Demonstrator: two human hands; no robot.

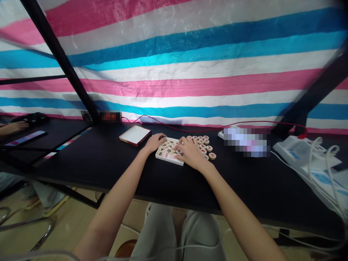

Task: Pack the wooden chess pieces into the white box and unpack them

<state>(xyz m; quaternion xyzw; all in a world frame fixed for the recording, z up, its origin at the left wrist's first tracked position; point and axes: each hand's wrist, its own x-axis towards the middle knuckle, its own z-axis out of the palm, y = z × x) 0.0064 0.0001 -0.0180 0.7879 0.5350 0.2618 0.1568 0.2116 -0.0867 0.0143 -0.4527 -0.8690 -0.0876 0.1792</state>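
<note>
Under both hands, a white box [169, 152] of round game pieces sits on the black table [108, 159]. Left hand [154, 142] rests loosely spread on the box's near-left corner; right hand [190, 152] lies fingers down over its right side, gripping nothing visible. Loose pieces [204, 145] lie just right; a red-edged lid [135, 135] lies left.

Discs [206, 145] just right of right-hand fingers [187, 146]: pale wood, smooth, matt. Box [170, 159] under fingers: white, looks like card. Table [108, 159]: black, matt. Tarp [190, 54] beyond: woven plastic, slight sheen.
</note>
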